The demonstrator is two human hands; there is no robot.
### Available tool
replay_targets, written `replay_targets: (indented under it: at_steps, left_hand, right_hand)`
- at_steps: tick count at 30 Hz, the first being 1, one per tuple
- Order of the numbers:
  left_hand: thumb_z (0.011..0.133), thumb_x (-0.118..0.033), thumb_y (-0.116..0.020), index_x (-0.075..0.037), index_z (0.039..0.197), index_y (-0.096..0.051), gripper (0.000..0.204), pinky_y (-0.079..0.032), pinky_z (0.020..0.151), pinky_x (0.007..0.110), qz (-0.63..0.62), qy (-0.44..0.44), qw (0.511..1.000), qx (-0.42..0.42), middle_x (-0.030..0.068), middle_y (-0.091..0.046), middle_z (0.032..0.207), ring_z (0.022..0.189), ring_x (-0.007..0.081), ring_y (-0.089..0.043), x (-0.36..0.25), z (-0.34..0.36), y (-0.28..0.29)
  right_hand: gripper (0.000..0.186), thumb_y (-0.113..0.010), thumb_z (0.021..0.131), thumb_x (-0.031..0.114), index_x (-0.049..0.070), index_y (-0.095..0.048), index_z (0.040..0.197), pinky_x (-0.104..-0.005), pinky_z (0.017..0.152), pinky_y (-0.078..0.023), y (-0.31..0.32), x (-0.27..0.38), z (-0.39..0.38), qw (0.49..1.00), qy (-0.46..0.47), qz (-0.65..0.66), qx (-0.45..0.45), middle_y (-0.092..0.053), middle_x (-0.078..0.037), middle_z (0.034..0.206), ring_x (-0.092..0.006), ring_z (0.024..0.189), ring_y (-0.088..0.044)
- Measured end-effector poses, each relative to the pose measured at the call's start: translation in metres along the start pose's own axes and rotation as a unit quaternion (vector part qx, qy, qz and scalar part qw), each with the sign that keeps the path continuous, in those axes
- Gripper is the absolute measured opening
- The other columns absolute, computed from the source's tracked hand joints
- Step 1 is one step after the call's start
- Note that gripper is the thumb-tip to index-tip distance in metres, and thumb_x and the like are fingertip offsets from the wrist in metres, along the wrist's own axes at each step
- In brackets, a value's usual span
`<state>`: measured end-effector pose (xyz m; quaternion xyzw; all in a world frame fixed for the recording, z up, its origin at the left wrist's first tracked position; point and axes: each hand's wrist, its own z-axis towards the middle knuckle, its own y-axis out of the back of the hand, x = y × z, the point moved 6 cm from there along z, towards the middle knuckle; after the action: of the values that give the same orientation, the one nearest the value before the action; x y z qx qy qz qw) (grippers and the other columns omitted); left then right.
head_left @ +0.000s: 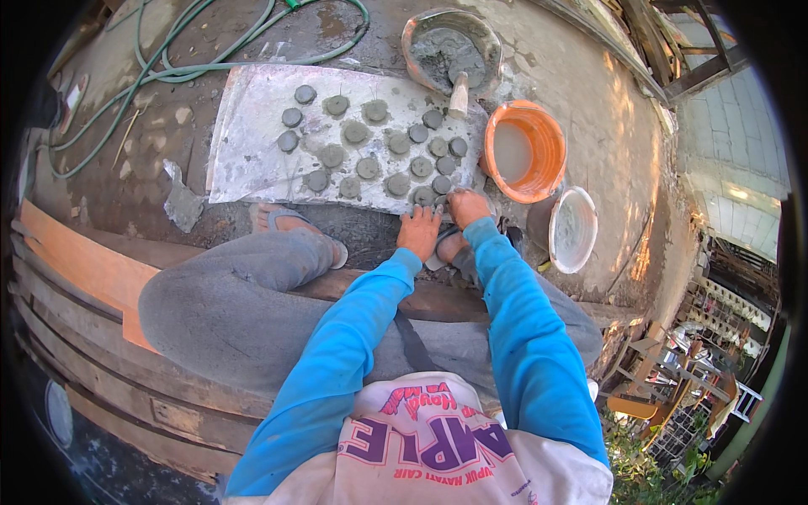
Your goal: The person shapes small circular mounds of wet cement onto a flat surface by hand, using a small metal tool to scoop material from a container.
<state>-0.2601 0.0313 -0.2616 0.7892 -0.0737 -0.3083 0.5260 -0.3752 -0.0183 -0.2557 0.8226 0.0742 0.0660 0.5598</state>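
Note:
Round grey discs of wet cement (355, 131) lie in loose rows on a pale, stained sheet (244, 109). Some are neat and dark, others flatter with ragged edges. At the sheet's near right corner, my left hand (419, 232) points its fingers, slightly apart, at the nearest disc (423, 196); its fingertips are at or very near that disc. Beside it my right hand (468, 207) is curled closed, back upward, and whatever its fingers hold is hidden beneath. Beyond the sheet, a bucket of grey cement mix (446, 52) has a wooden-handled tool (459, 94) leaning in it.
An orange bucket (551, 139) of cloudy liquid stands right of the sheet, with a pale-rimmed bucket (589, 231) nearer me. A green hose (172, 74) loops across the ground at far left. Sandalled feet (290, 220) rest by the sheet's near edge. I sit on wooden planks (160, 404).

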Motion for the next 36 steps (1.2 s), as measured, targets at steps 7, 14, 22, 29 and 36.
replay_targets:
  at_steps: [7, 14, 22, 29, 36]
  left_hand:
    - [0.087, -0.012, -0.051, -0.01, 0.139, -0.042, 0.053, -0.044, 0.085, 0.046, 0.025, -0.005, 0.999, 0.021, 0.0108, -0.053, 0.12, 0.116, 0.0286, -0.048, 0.0, -0.001, 0.002]
    - [0.089, -0.011, -0.05, -0.013, 0.142, -0.038, 0.055, -0.043, 0.088, 0.048, 0.011, -0.004, 1.0, -0.008, 0.0117, -0.052, 0.124, 0.118, 0.0293, -0.047, 0.0, -0.004, 0.002]
    - [0.09, -0.012, -0.048, -0.014, 0.145, -0.034, 0.056, -0.04, 0.093, 0.049, 0.01, 0.005, 0.999, 0.046, 0.0124, -0.05, 0.127, 0.124, 0.0308, -0.043, -0.004, 0.0, 0.0]
    - [0.091, -0.013, -0.048, -0.014, 0.145, -0.033, 0.056, -0.04, 0.093, 0.049, 0.019, 0.009, 0.998, 0.056, 0.0131, -0.049, 0.127, 0.123, 0.0311, -0.044, -0.001, -0.001, -0.004]
    - [0.091, -0.012, -0.046, -0.014, 0.144, -0.036, 0.054, -0.041, 0.091, 0.049, 0.014, 0.006, 0.999, 0.031, 0.012, -0.051, 0.123, 0.118, 0.0297, -0.046, -0.002, -0.001, 0.0]
  right_hand:
    - [0.014, -0.054, 0.081, 0.011, 0.006, -0.066, 0.087, -0.0427, 0.075, -0.053, -0.001, 0.003, -0.001, 0.999, 0.002, 0.031, -0.029, -0.067, -0.016, 0.091, -0.0323, 0.087, -0.065]
    - [0.015, -0.056, 0.082, 0.015, 0.007, -0.067, 0.088, -0.0446, 0.074, -0.053, 0.012, -0.003, -0.002, 0.996, -0.064, 0.05, 0.038, -0.068, -0.016, 0.088, -0.0326, 0.086, -0.066]
    - [0.014, -0.063, 0.078, 0.019, 0.007, -0.068, 0.083, -0.0441, 0.072, -0.053, 0.026, -0.002, 0.001, 0.997, -0.068, -0.017, 0.012, -0.068, -0.016, 0.082, -0.033, 0.082, -0.066]
    - [0.015, -0.058, 0.08, 0.017, 0.007, -0.069, 0.081, -0.0435, 0.073, -0.054, 0.037, 0.007, 0.0, 0.997, -0.063, -0.011, 0.038, -0.068, -0.017, 0.084, -0.0328, 0.083, -0.067]
    - [0.014, -0.059, 0.079, 0.014, 0.006, -0.07, 0.081, -0.0436, 0.075, -0.054, 0.033, -0.001, 0.0, 0.996, -0.064, -0.021, 0.055, -0.068, -0.018, 0.087, -0.0331, 0.086, -0.067]
